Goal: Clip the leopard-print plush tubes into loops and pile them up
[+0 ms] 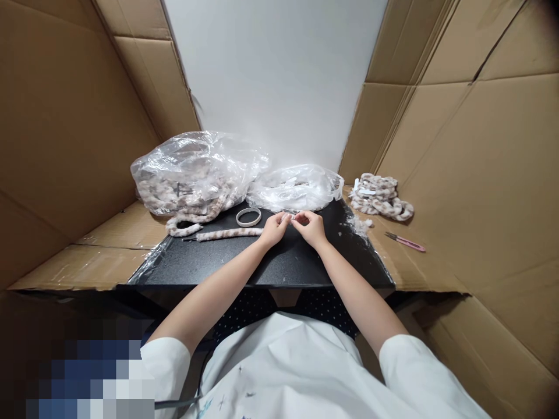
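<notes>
A furry strip [229, 234], white with brown patches, lies along the black table top and runs in under my left hand [275, 228]. Its far left end has a thin dark tip. My left hand is closed in a pinch on the strip's right end. Fingertip to fingertip with it, my right hand [310, 228] also pinches, thumb against forefinger. A small pale bit shows between the two hands, too small to make out. Just behind my left hand lies a roll of tape [248, 217], a pale ring.
Behind stand a large clear plastic bag [196, 157] of furry strips and a smaller bag [294, 189]. To the right are a pile of furry strips [378, 195], fluff scraps [361, 224] and pink thread snips [406, 241]. Cardboard walls [480, 174] flank the black table [196, 265].
</notes>
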The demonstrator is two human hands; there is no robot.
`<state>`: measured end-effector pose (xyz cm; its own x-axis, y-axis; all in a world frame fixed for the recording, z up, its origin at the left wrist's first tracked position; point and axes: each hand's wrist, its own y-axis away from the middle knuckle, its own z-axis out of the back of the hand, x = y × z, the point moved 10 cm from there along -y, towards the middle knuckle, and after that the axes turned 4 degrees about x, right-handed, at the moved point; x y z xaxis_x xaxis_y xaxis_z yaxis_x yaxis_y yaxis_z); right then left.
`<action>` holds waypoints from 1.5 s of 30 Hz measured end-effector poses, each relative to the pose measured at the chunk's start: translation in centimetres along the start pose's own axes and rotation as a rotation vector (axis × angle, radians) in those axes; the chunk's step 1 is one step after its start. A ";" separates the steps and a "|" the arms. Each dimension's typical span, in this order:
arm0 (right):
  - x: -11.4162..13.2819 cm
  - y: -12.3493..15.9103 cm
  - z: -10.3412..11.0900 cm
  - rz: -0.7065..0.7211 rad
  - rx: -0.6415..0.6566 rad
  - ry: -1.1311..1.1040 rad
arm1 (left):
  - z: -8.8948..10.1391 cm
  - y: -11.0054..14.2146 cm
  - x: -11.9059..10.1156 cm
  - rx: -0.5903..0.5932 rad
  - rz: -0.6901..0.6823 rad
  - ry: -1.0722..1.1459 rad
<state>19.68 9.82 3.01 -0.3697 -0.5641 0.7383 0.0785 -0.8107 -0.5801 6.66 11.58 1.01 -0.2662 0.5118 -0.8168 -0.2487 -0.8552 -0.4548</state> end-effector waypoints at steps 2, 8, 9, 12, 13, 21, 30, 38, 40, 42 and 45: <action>0.1 0.0 0.0 0.005 0.011 -0.010 | -0.1 0.0 -0.1 0.005 -0.010 -0.032; -0.7 -0.3 0.0 -0.044 0.033 -0.062 | 0.2 0.1 -1.4 0.022 -0.058 -0.206; -1.3 -0.4 -0.1 -0.083 0.046 -0.099 | 0.4 0.1 -1.8 0.030 -0.071 -0.256; -2.7 -0.5 -0.9 -0.192 0.102 -0.267 | 0.9 0.1 -2.6 0.063 -0.086 -0.409; -2.9 -0.5 -1.1 -0.215 0.115 -0.322 | 1.1 0.0 -2.7 0.080 -0.079 -0.449; -3.1 -0.1 -2.0 -0.328 0.192 -0.497 | 3.2 -0.1 -1.6 0.069 0.108 -0.737; -3.3 -0.1 -2.1 -0.365 0.163 -0.515 | 6.0 0.1 -0.2 -0.046 0.376 -0.905; -3.5 0.0 -1.9 -0.392 0.129 -0.567 | 2.1 0.2 -3.3 0.085 -0.074 -0.691; -3.6 0.1 -2.0 -0.405 0.129 -0.585 | -0.3 0.6 -3.9 0.249 -0.180 -0.541; -3.8 0.2 -2.1 -0.427 0.126 -0.603 | -1.1 0.7 -3.5 0.303 -0.163 -0.515; -4.0 0.2 -2.2 -0.456 0.128 -0.620 | -0.6 0.5 -2.7 0.297 -0.098 -0.603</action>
<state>19.14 12.22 -0.84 0.1913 -0.1244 0.9736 0.1636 -0.9740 -0.1566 7.84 9.72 2.81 -0.6806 0.6158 -0.3970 -0.5206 -0.7877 -0.3293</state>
